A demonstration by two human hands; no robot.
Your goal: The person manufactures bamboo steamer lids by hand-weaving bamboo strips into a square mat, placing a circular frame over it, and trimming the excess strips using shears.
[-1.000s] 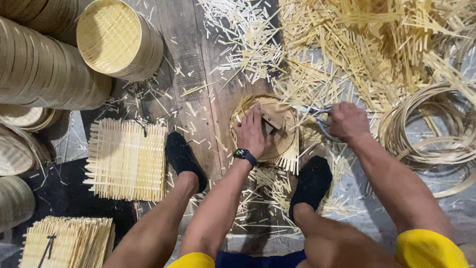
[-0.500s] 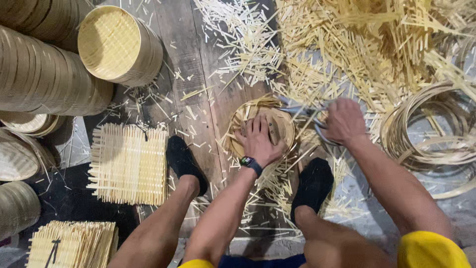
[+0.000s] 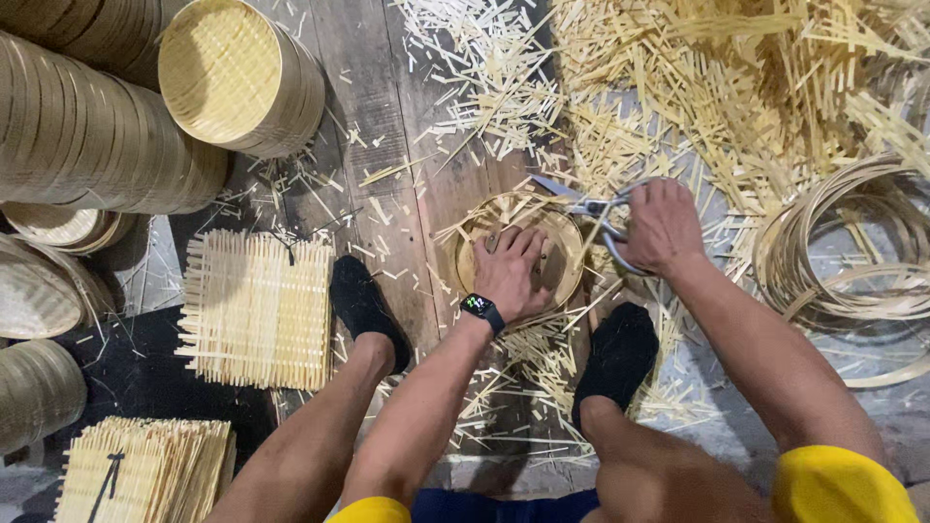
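My left hand (image 3: 513,274), with a dark watch at the wrist, presses flat on a small round woven bamboo piece (image 3: 565,254) lying on the wooden floor between my feet. My right hand (image 3: 661,226) grips a pair of metal shears (image 3: 584,205). Their blades reach to the upper edge of the round piece, where loose strip ends stick out. My feet in black socks (image 3: 362,306) rest on either side.
Stacks of round bamboo frames (image 3: 92,126) and a woven tray (image 3: 228,73) lie at upper left. Square woven mats (image 3: 257,310) lie left of my foot. Cut bamboo strips (image 3: 697,87) cover the floor at upper right, and bamboo hoops (image 3: 843,242) lie at the right.
My left hand shifted on the round piece and now lies flatter on it. My right hand brought the shears to its upper edge. The view moved slightly.
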